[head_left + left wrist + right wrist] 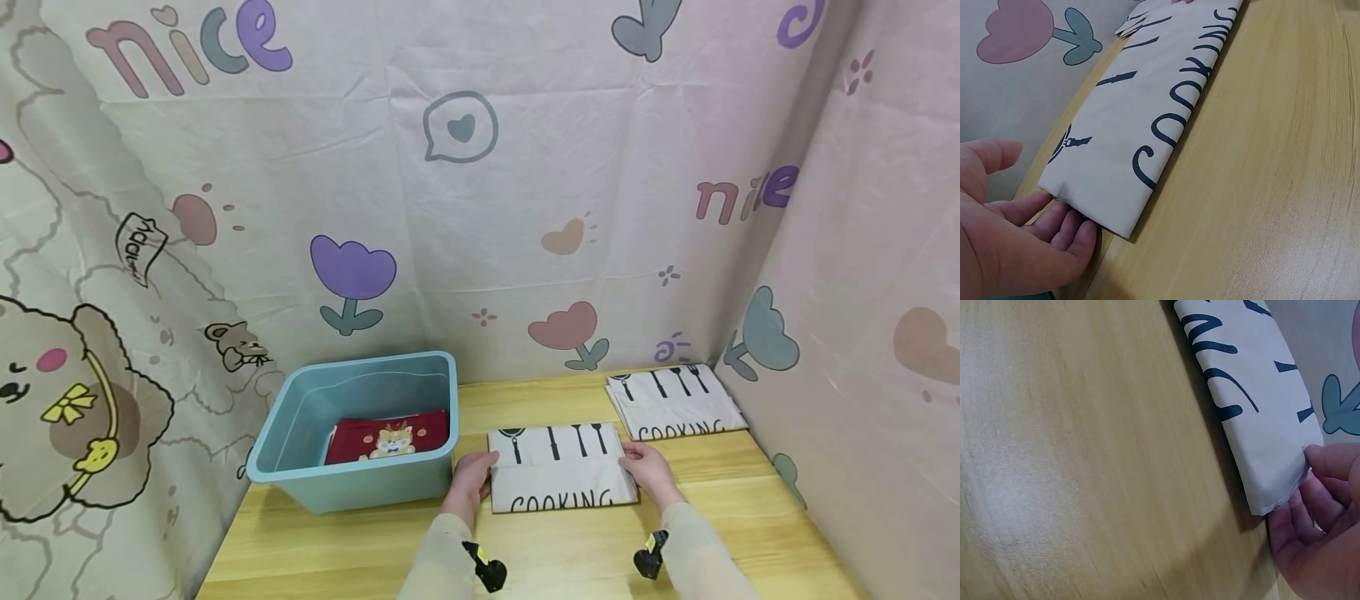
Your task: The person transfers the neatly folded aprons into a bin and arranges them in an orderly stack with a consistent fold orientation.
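Observation:
A folded white cloth [562, 471], printed with black kitchen utensils and the word COOKING, lies flat on the wooden table. At its left end is my left hand [471, 481]; the left wrist view shows the fingertips [1088, 234] right at the edge and the thumb lifted away from the fabric. My right hand [651, 471] pinches the opposite end. In the right wrist view its thumb [1329, 459] is on top of the edge and the other fingers are underneath.
A blue plastic bin [360, 487] stands left of the cloth, with a folded red cloth [352, 437] bearing a cartoon animal inside. Another folded COOKING cloth [675, 404] lies at the back right. A printed curtain [480, 217] hangs behind the wooden table [570, 554].

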A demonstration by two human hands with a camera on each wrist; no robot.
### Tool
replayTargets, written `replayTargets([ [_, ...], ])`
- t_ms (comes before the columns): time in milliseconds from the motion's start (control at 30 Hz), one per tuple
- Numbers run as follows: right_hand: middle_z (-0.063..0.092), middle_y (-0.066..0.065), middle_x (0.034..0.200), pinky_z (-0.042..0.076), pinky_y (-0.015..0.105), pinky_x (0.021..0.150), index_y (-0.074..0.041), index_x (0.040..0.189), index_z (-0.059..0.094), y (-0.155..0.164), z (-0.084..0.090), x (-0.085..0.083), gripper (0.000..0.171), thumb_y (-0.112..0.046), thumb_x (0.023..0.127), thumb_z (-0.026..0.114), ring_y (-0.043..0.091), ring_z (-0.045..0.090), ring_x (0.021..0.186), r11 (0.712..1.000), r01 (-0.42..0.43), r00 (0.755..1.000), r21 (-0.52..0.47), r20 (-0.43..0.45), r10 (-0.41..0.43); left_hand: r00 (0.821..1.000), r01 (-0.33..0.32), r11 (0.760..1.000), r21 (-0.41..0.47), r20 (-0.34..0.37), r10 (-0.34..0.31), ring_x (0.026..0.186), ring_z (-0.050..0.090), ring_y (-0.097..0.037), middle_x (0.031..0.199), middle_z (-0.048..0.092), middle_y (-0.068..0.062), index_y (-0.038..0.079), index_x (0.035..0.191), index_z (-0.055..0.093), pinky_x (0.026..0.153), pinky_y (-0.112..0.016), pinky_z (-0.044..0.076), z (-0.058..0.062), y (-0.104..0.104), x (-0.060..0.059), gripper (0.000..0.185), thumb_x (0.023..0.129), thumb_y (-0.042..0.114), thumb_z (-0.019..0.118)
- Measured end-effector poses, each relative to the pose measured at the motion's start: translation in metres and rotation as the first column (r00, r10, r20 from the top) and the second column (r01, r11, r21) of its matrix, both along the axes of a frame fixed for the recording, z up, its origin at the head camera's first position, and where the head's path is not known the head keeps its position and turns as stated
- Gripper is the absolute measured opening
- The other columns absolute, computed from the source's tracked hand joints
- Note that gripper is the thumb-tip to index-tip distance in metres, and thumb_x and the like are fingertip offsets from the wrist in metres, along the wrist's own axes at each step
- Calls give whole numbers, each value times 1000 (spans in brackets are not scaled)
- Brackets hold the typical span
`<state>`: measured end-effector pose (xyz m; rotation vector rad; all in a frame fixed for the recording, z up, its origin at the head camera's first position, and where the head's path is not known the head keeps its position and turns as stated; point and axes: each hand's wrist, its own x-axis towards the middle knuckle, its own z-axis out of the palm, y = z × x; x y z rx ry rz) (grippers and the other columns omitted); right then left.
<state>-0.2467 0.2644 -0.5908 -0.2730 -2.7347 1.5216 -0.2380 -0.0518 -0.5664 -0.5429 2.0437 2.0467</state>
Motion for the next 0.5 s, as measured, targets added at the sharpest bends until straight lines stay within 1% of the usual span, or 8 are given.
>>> replayTargets([
  [67,63,31,108,50,50,88,19,125,53,0,0,0,41,-2,90,60,44,59,103,1000,-3,1000,3,-2,3,1000,9,1000,-1,-3,-9,110,52,-30,127,55,-21,-11,135,51,89,-42,47,1,0,0,52,95,20,62],
  [300,62,32,115,50,50,90,18,127,53,-1,0,0,41,-1,91,60,46,58,109,1000,7,1000,-14,17,-7,999,29,1000,12,-37,-28,106,57,-30,121,58,-21,-13,132,52,85,-38,50,1,1,0,47,95,16,60],
  [400,61,32,117,49,50,91,17,128,53,-1,0,0,41,-1,92,61,46,57,111,1000,11,1000,-15,19,-11,999,30,999,14,-31,-29,109,55,-31,128,55,-23,-12,135,49,86,-39,48,1,1,0,49,96,16,59],
  [500,61,32,118,49,50,93,17,128,53,-1,-1,0,41,0,92,60,46,56,112,1000,10,1000,-18,14,-10,999,33,999,24,-27,-32,111,54,-34,132,52,-25,-12,138,46,87,-40,48,2,2,2,51,97,17,58],
])
